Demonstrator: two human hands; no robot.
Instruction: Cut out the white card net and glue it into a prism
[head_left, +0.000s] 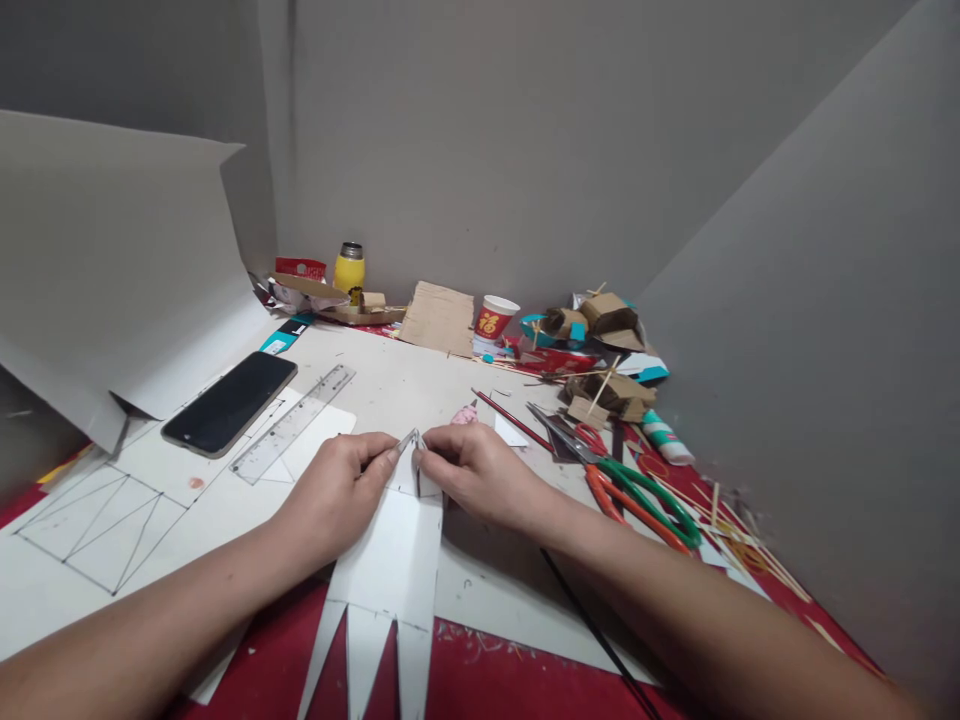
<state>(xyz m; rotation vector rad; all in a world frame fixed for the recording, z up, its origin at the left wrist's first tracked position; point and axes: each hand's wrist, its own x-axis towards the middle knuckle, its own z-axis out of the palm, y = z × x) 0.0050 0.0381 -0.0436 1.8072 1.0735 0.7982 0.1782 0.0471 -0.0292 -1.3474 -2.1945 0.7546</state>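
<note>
A white paper cutout (390,550) with pen lines and long pointed strips at its near end lies between my hands, reaching over the red table edge. My left hand (349,485) pinches the far left part of the cutout between thumb and fingers. On the other side my right hand (472,465) pinches the far right part, where the points bend up and almost meet. Fingers hide some of the folded tips. Just beyond my right hand is a small pink item (465,413), partly covered.
Left lie a phone (231,402), a clear ruler (294,424) and a large curled white sheet (112,250). Right are scissors (637,495), a red pencil (514,418), a glue bottle (667,438) and thin sticks. A paper cup (496,318), cardboard (439,318) and yellow bottle (349,272) stand behind.
</note>
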